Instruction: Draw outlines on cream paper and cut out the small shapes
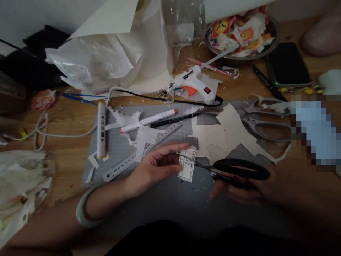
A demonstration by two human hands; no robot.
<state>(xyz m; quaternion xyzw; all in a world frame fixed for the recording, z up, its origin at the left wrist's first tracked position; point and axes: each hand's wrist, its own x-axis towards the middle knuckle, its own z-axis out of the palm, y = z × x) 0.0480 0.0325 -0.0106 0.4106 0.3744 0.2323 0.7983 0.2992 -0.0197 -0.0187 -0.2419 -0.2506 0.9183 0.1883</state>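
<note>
My left hand [157,163] pinches the left edge of a small piece of white paper [187,172] between thumb and fingers. Black scalloped outlines are drawn on the paper. My right hand [245,188] is closed around the black handles of a pair of scissors [241,168]. The scissor blades reach left onto the paper, by its upper drawn row. Both hands are above a grey cutting mat [160,209]. Behind the paper lie cream paper scraps [213,137], and left of them a steel ruler [125,166].
A white glue gun [198,83] with its cord lies behind the mat. Markers [149,120], a black pen [176,120] and large grey scissors [266,121] lie nearby. At the back right are a metal bowl [274,39] of paper cutouts and a phone [289,64].
</note>
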